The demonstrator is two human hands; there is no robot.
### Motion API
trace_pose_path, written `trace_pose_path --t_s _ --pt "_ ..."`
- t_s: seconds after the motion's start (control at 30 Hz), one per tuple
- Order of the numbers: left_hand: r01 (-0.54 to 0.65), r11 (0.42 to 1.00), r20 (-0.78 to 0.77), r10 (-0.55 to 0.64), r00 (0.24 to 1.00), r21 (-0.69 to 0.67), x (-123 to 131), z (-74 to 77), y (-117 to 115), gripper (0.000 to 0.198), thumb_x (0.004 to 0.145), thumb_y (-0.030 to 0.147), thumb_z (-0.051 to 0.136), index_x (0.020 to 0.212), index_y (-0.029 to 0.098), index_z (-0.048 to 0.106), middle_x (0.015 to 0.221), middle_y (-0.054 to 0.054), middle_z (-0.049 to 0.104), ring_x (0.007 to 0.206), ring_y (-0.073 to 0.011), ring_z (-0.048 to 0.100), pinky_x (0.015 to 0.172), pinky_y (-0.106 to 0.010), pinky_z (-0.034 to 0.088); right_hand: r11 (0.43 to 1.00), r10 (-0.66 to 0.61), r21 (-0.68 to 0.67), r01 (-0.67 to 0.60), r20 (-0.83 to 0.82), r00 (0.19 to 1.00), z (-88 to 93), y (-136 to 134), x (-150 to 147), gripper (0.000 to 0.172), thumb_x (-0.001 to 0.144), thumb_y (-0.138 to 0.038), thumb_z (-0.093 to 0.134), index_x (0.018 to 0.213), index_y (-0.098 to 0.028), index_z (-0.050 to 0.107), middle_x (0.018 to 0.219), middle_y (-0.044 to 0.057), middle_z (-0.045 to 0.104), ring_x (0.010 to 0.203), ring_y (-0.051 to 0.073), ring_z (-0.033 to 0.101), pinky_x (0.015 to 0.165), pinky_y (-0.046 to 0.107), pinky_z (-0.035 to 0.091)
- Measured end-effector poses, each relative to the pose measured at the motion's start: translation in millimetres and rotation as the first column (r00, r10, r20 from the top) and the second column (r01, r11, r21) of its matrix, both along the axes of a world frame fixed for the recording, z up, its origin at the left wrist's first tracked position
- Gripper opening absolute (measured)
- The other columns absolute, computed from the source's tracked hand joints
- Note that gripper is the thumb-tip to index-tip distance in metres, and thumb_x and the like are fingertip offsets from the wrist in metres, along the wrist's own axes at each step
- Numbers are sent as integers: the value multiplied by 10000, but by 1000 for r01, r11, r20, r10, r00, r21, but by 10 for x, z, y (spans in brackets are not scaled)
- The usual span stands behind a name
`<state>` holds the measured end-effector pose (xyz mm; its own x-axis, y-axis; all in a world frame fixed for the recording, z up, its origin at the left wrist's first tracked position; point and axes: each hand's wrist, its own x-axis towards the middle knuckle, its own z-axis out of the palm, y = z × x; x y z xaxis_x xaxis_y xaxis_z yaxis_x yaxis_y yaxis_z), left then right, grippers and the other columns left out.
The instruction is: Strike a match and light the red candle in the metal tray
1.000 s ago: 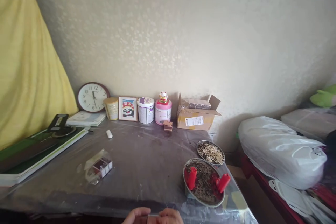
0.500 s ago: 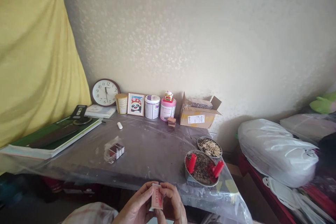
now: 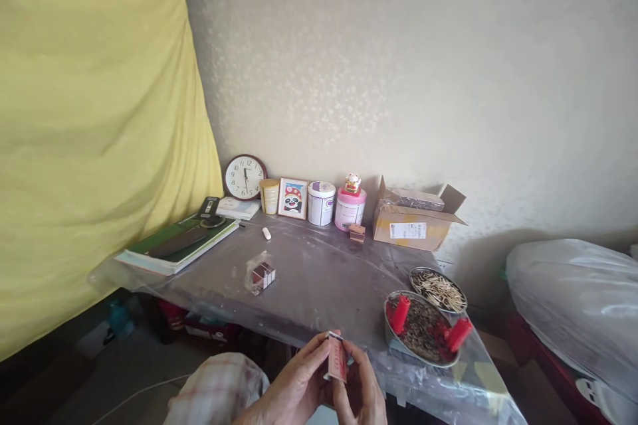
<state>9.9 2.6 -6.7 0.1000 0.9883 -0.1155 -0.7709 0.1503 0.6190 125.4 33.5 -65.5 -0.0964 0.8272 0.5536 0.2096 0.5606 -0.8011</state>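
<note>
Both of my hands meet at the bottom of the view, in front of the table edge. My left hand (image 3: 294, 388) and my right hand (image 3: 363, 393) pinch a small red and white matchbox (image 3: 337, 357) between their fingers, held upright. Just right of it on the table (image 3: 319, 279) stands a metal dish (image 3: 421, 339) of dark bits with two red candles (image 3: 399, 314) in it. Behind that sits a second dish (image 3: 438, 289) full of matchsticks. A wrapped pack of matchboxes (image 3: 262, 274) lies near the table's middle.
Along the wall stand a clock (image 3: 244, 177), tins (image 3: 320, 202), a framed picture (image 3: 293, 198) and an open cardboard box (image 3: 413, 219). Books (image 3: 174, 246) lie at the left end. A yellow curtain (image 3: 90, 133) hangs left; a white plastic bag (image 3: 578, 299) lies right.
The view has swung left and pulled back from the table. My hands rose into view with the matchbox, which now stands upright between the fingers.
</note>
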Motion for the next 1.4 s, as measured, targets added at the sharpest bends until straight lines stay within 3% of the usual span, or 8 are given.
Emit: trace_pose_path --t_s 0.07,0.27,0.43,0.6,0.7,0.87,1.17,1.4 --pt "0 1000 0 0 1000 13 10 5 -5 263 823 358 669 1050 226 694 884 -44 701 1037 -233 607 891 -334 441 1000 17 -23 -17 20 1000 64 -12 9 372 877 -397 537 1198 -209 556 820 20 690 600 151 649 569 210 543" --pt "53 997 37 -55 998 58 -2 46 -16 277 892 305 577 1140 207 649 983 -70 730 1064 -248 621 897 -355 425 996 77 -44 -72 118 990 298 -19 72 385 854 -239 514 1238 -220 521 1021 32 690 792 153 677 736 222 550" --pt "42 999 69 -44 997 33 -41 77 -21 244 907 281 542 1092 182 665 978 -74 730 946 -211 646 883 -339 420 978 209 -25 -208 212 955 456 49 202 465 829 -326 644 1268 -230 523 1144 57 655 867 174 678 752 231 559" --pt "22 992 -42 -28 999 -122 -68 -49 -5 290 875 320 558 1100 164 655 850 -53 714 718 -167 638 677 -292 433 969 246 -24 -246 175 953 444 146 294 176 931 -316 539 1039 -233 650 1048 50 661 839 153 669 698 214 542" --pt "-16 989 -161 -7 987 -144 -69 -142 4 336 850 331 565 1115 141 645 776 -39 694 603 -139 599 551 -264 374 965 253 32 -260 151 956 397 193 316 144 941 -247 519 949 -215 659 907 33 669 787 135 665 687 199 530" --pt "-42 991 -289 4 957 -128 -74 -197 -1 420 789 390 613 1122 134 640 696 -12 665 541 -138 566 512 -271 350 948 284 75 -308 228 931 351 227 348 151 918 -153 534 966 -223 658 880 23 661 788 123 653 711 188 508" --pt "5 990 -554 -84 828 -143 -137 -312 -12 465 833 389 502 1200 120 595 551 29 612 470 -133 534 459 -260 328 908 418 -143 -394 384 823 377 193 414 137 900 -163 533 907 -208 662 841 30 637 717 143 615 661 236 461" --pt "87 974 -665 -207 718 -209 -95 -61 -37 438 760 280 564 1144 84 641 498 47 580 407 -110 480 435 -251 338 853 497 -371 -366 365 787 388 196 455 104 839 -164 608 741 -196 624 708 -14 609 634 128 549 584 222 393"
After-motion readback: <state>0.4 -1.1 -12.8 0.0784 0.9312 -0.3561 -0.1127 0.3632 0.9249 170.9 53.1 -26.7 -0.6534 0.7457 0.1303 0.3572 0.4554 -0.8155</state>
